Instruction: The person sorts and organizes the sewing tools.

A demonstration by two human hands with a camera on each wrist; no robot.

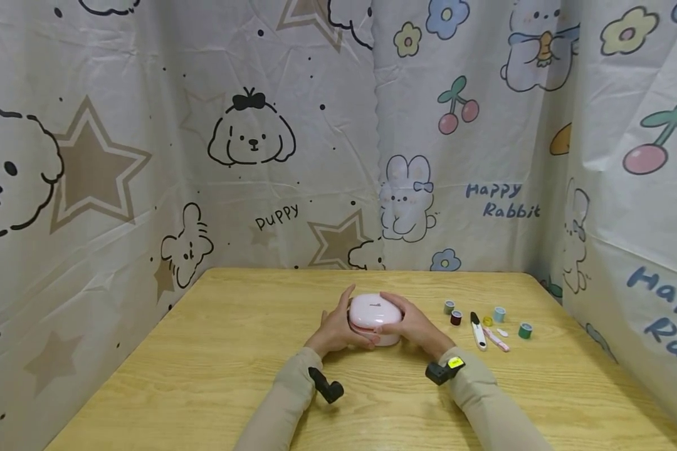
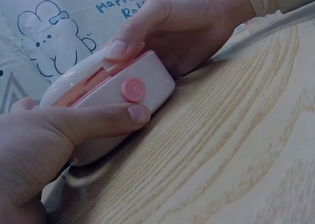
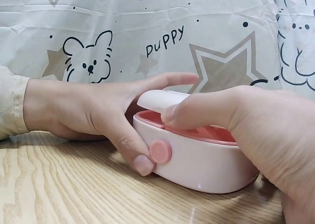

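Both hands cup a pink sewing-kit case [image 1: 375, 318] mid-worktop [image 1: 214, 376]: left hand [image 1: 336, 329] grips the base beside its round button [image 3: 160, 152], right hand [image 1: 412, 326] thumb lifts the lid (barely ajar). Steadying the base would help.
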